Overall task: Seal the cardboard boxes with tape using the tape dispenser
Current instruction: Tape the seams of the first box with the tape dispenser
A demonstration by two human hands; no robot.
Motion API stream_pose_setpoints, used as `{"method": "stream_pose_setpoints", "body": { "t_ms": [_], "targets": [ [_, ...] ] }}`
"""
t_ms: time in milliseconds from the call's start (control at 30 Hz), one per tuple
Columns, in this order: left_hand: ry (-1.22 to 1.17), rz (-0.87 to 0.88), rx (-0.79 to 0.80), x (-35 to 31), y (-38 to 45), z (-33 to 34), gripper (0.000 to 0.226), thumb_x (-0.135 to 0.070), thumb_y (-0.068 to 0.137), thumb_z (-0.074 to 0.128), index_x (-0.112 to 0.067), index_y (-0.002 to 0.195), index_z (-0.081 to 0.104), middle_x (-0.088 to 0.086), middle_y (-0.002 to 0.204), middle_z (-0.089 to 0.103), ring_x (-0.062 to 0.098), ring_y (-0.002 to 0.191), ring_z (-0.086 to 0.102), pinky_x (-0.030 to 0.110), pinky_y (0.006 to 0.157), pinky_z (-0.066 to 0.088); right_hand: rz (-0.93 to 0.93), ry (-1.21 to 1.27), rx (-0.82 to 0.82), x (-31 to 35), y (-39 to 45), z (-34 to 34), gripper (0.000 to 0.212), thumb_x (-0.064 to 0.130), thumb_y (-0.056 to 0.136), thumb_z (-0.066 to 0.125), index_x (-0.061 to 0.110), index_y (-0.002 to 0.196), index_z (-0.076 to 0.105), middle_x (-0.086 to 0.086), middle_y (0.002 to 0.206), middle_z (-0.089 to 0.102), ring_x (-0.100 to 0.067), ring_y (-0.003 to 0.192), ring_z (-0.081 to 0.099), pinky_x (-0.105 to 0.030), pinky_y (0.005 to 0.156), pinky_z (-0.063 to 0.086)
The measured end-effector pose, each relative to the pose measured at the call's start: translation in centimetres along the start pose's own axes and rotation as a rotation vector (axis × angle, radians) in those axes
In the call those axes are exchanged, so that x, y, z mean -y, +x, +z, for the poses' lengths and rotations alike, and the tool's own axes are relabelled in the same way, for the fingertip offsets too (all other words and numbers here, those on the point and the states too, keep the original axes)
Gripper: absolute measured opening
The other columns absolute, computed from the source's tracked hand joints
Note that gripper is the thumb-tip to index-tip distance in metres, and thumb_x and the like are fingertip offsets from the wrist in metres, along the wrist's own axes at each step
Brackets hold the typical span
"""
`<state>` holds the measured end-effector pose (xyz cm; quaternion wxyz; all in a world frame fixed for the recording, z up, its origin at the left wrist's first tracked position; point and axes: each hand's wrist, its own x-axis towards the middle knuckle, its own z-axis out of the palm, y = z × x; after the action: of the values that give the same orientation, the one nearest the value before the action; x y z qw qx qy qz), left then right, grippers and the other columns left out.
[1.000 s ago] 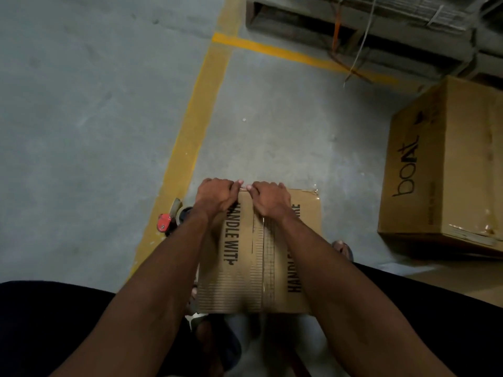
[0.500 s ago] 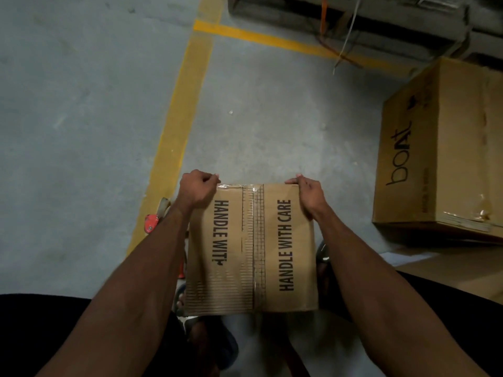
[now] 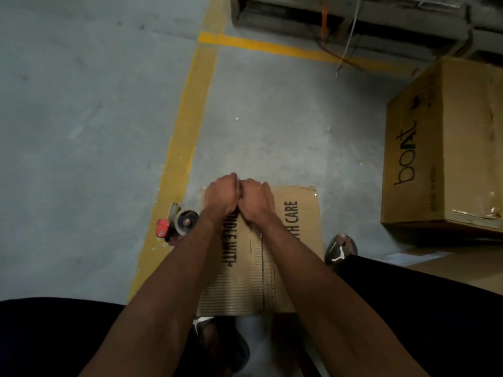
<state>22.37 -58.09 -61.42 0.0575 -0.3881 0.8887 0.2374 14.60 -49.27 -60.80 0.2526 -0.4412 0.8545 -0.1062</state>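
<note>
Left hand (image 3: 221,195) and right hand (image 3: 255,201) are meeting, fingers curled over the far edge of the brown printed cardboard box (image 3: 296,240) lying on grey concrete floor (image 3: 81,131); red-handled tape dispenser (image 3: 177,223) is resting just left.

Both hands meet at the far edge of the cardboard box (image 3: 296,240), left hand (image 3: 221,195) and right hand (image 3: 257,201) touching, fingers curled over the rim. Tape dispenser (image 3: 177,223) lies on the floor at nine o'clock; bigger carton (image 3: 446,148) at two o'clock.
</note>
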Motion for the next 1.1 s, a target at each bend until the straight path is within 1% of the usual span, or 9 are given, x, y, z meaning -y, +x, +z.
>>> {"method": "stream_pose_setpoints", "body": {
  "t_ms": [133, 233, 433, 633, 767, 833, 933, 1033, 1100],
  "targets": [
    [0.189, 0.103, 0.026, 3.2, -0.7, 0.3, 0.067, -0.058, 0.104, 0.016, -0.019, 0.094, 0.069, 0.008, 0.092, 0.074, 0.032, 0.092, 0.067, 0.040, 0.085, 0.045, -0.002, -0.192, 0.061, -4.4, -0.5, -0.7, 0.063, 0.064, 0.104, 0.016, 0.030, 0.134, 0.060, -0.004, 0.128, 0.067, -0.029, 0.119, 0.058, -0.047, 0.112, 0.033],
    [0.150, 0.017, 0.122, 5.6, 0.5, -0.2, 0.086, -0.081, 0.093, 0.010, -0.023, 0.094, 0.074, 0.007, 0.086, 0.073, 0.030, 0.086, 0.067, 0.041, 0.083, 0.054, 0.146, -0.246, 0.054, -9.4, -0.8, -3.3, 0.089, 0.084, 0.092, 0.004, 0.029, 0.117, 0.069, -0.005, 0.109, 0.072, -0.029, 0.107, 0.064, -0.048, 0.104, 0.041],
    [-0.412, -0.180, 0.087, 6.8, 1.1, 0.8, 0.055, -0.048, 0.105, 0.039, -0.013, 0.099, 0.080, 0.011, 0.096, 0.077, 0.022, 0.092, 0.070, 0.026, 0.083, 0.048, 0.357, 0.373, -0.013, -14.4, -1.4, -4.3, 0.062, 0.076, 0.094, 0.044, 0.022, 0.094, 0.076, 0.002, 0.094, 0.072, -0.018, 0.089, 0.066, -0.038, 0.087, 0.052],
    [-0.956, -0.399, 0.113, 6.8, 0.3, 2.0, 0.055, -0.050, 0.105, 0.039, -0.014, 0.095, 0.078, 0.005, 0.091, 0.078, 0.021, 0.082, 0.073, 0.032, 0.077, 0.052, 0.511, 0.851, -0.080, -15.0, -1.1, -3.7, 0.033, 0.050, 0.087, 0.076, 0.017, 0.090, 0.081, -0.002, 0.080, 0.078, -0.019, 0.077, 0.077, -0.044, 0.087, 0.062],
    [-0.862, -0.455, 0.278, 7.8, 1.0, 1.9, 0.078, -0.073, 0.098, 0.022, -0.019, 0.110, 0.076, 0.005, 0.105, 0.077, 0.019, 0.097, 0.072, 0.029, 0.083, 0.053, 0.637, 0.843, -0.065, -15.1, -0.6, -2.8, 0.046, 0.062, 0.089, 0.067, 0.017, 0.093, 0.076, -0.006, 0.087, 0.077, -0.026, 0.088, 0.075, -0.047, 0.093, 0.058],
    [-0.509, -0.506, 0.392, 8.7, 2.4, 1.5, 0.102, -0.090, 0.083, 0.008, -0.020, 0.129, 0.067, 0.015, 0.138, 0.061, 0.034, 0.130, 0.054, 0.049, 0.112, 0.037, 0.753, 0.574, -0.034, -14.7, -0.2, -2.7, 0.072, 0.083, 0.086, 0.044, 0.021, 0.111, 0.070, -0.008, 0.109, 0.073, -0.033, 0.106, 0.067, -0.048, 0.099, 0.049],
    [0.160, -0.495, 0.453, 6.8, 3.4, -0.9, 0.074, -0.066, 0.098, 0.017, -0.019, 0.147, 0.047, 0.016, 0.157, 0.037, 0.044, 0.147, 0.021, 0.067, 0.114, 0.010, 0.832, 0.053, -0.110, -13.4, 0.1, -2.7, 0.084, 0.079, 0.094, 0.032, 0.017, 0.149, 0.045, -0.018, 0.150, 0.047, -0.044, 0.137, 0.043, -0.056, 0.110, 0.036],
    [0.342, -0.220, 0.149, 3.0, 3.0, -2.1, 0.048, -0.045, 0.101, 0.035, -0.012, 0.127, 0.058, 0.020, 0.130, 0.057, 0.043, 0.124, 0.046, 0.055, 0.103, 0.037, 0.401, -0.143, -0.291, -9.4, 0.2, -2.4, 0.043, 0.037, 0.105, 0.045, 0.015, 0.139, 0.058, -0.016, 0.144, 0.052, -0.039, 0.131, 0.049, -0.047, 0.107, 0.043],
    [0.192, -0.045, 0.053, 0.4, 2.3, -0.5, 0.042, -0.041, 0.103, 0.035, -0.010, 0.110, 0.063, 0.019, 0.112, 0.065, 0.040, 0.108, 0.056, 0.047, 0.088, 0.045, 0.058, -0.025, -0.156, -5.6, 0.3, -1.1, 0.030, 0.026, 0.102, 0.048, 0.016, 0.121, 0.069, -0.010, 0.123, 0.064, -0.028, 0.109, 0.062, -0.040, 0.100, 0.046]
  ]
}}
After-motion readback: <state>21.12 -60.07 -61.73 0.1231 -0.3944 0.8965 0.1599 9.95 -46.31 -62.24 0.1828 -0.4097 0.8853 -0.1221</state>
